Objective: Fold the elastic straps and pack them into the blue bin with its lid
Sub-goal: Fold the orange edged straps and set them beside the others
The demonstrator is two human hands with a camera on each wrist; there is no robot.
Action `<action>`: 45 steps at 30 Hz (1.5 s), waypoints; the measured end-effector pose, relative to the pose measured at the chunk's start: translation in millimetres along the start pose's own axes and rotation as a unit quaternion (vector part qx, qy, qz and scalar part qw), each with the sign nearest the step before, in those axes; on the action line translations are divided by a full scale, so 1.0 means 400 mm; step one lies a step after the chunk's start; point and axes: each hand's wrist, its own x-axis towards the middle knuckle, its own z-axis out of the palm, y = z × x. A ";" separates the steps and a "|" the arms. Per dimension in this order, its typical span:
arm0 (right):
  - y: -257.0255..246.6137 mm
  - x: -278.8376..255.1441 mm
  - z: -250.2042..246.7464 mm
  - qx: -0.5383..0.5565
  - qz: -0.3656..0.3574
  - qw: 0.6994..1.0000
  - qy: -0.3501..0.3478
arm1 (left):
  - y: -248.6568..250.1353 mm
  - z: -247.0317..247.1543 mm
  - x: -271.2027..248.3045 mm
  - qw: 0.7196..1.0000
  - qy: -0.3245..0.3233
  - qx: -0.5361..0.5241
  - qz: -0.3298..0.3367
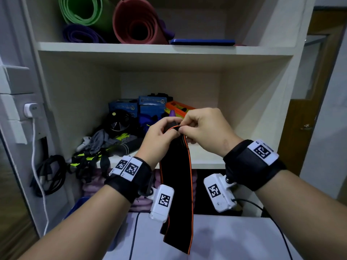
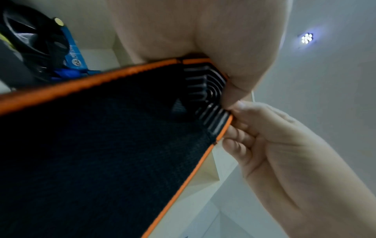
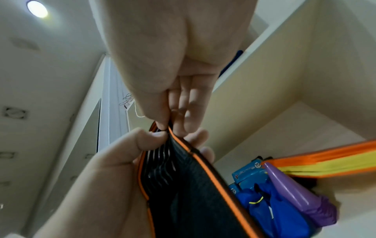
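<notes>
A black elastic strap with orange edging [image 1: 176, 184] hangs from both hands in front of the middle shelf. My left hand [image 1: 165, 129] grips its folded top end, thumb over the ribbed patch [image 2: 205, 96]. My right hand [image 1: 187, 126] pinches the same end at the orange edge [image 3: 173, 136]. The strap's lower end dangles over a white surface [image 1: 234, 239]. A flat blue lid [image 1: 202, 42] lies on the upper shelf. A blue bin corner [image 1: 77, 207] shows at lower left, mostly hidden by my left forearm. More black and yellow-green straps [image 1: 88, 160] lie tangled on the shelf edge.
The middle shelf holds blue boxes [image 1: 152, 106], a black wheel [image 1: 118, 122], a purple cone [image 3: 289, 188] and an orange-yellow item [image 1: 178, 107]. Rolled mats [image 1: 135, 21] fill the top shelf. Cables [image 1: 48, 175] hang at the left by a wall plug.
</notes>
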 end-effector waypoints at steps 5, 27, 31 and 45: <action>0.003 0.005 -0.007 0.086 0.035 0.995 0.040 | -0.042 -0.009 -0.033 0.970 -0.111 -0.194 -0.099; 0.316 -0.027 0.259 0.098 0.205 0.974 0.000 | -0.520 0.060 -0.339 0.863 -0.115 -0.260 -0.419; 0.444 -0.109 0.428 0.096 0.272 0.956 -0.044 | -0.636 0.063 -0.496 0.822 -0.068 -0.272 -0.495; 0.812 -0.509 0.872 0.036 0.472 0.861 -0.187 | -0.807 0.087 -0.847 0.753 0.014 -0.070 -0.654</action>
